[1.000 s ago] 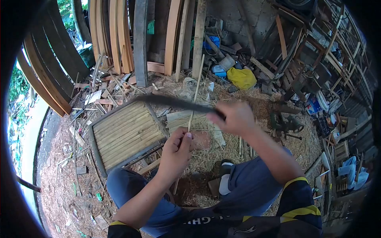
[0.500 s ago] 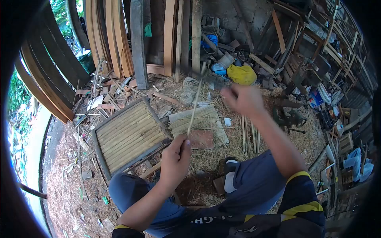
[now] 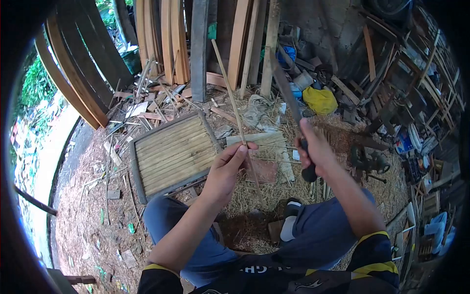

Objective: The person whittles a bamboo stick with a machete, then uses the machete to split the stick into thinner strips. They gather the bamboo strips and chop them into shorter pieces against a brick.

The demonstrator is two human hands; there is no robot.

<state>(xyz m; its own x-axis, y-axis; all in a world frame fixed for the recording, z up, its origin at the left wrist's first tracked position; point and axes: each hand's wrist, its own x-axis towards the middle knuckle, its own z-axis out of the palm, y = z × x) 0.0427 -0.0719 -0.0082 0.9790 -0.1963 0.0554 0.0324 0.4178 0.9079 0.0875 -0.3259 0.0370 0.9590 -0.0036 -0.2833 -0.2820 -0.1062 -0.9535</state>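
My left hand (image 3: 226, 174) pinches a long, thin bamboo strip (image 3: 228, 81) between thumb and fingers. The strip slants to the upper left, and its lower part reaches down past the hand toward the ground. To the right, my right hand (image 3: 317, 149) is wrapped round the black handle of a long knife (image 3: 288, 93). Its dark blade points up and to the left, apart from the strip. Beyond the left hand lies a dark-framed panel of bamboo slats (image 3: 176, 156). A pale slatted mat (image 3: 274, 142) and a reddish flat block (image 3: 263, 171) lie on the ground between the hands.
Wood shavings cover the ground around my knees. Tall planks (image 3: 198, 54) stand along the back. A yellow bag (image 3: 320, 100) sits among scraps at the back right. A green metal vise (image 3: 369, 159) stands at the right, near a stack of wood pieces.
The strip has swung from leaning right to leaning left, and more of it shows below my left hand. My right hand has come lower, and its knife is now plain. The view has shifted slightly.
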